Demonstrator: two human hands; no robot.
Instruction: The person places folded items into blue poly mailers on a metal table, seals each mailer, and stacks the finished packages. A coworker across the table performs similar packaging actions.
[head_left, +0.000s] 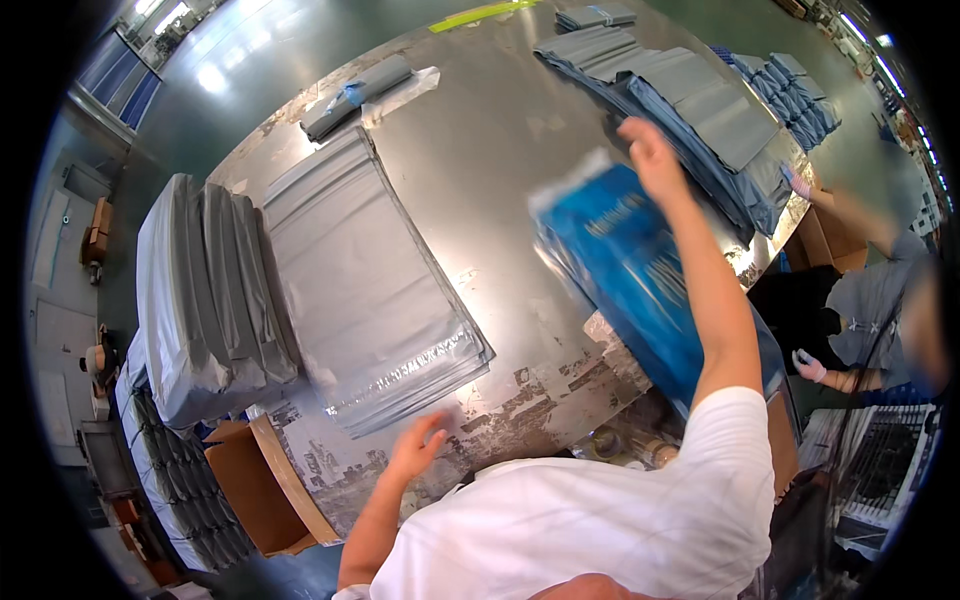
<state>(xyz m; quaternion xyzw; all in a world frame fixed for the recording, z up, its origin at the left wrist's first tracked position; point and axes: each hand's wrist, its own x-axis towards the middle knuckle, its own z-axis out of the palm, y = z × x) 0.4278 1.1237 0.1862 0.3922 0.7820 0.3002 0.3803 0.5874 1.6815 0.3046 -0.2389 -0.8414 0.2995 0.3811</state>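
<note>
My left hand [415,447] is just off the near edge of a stack of flat grey plastic bags [365,260], fingers apart and holding nothing. My right arm reaches across a pile of glossy blue printed plastic bags [625,255]. Beyond that pile, my right hand [655,165] is beside a long spread of overlapping grey-blue bags [700,150]. Its fingers look bent, but motion blur hides whether anything is between them. The blue bags' far end is also blurred, while my arm and sleeve cover part of the pile.
Thick folded grey bundles [205,300] stand at the left edge of the metal table [480,150]. A rolled grey bundle [360,95] lies at the back. An open cardboard box [260,490] is below left. A gloved co-worker [870,300] is at the right.
</note>
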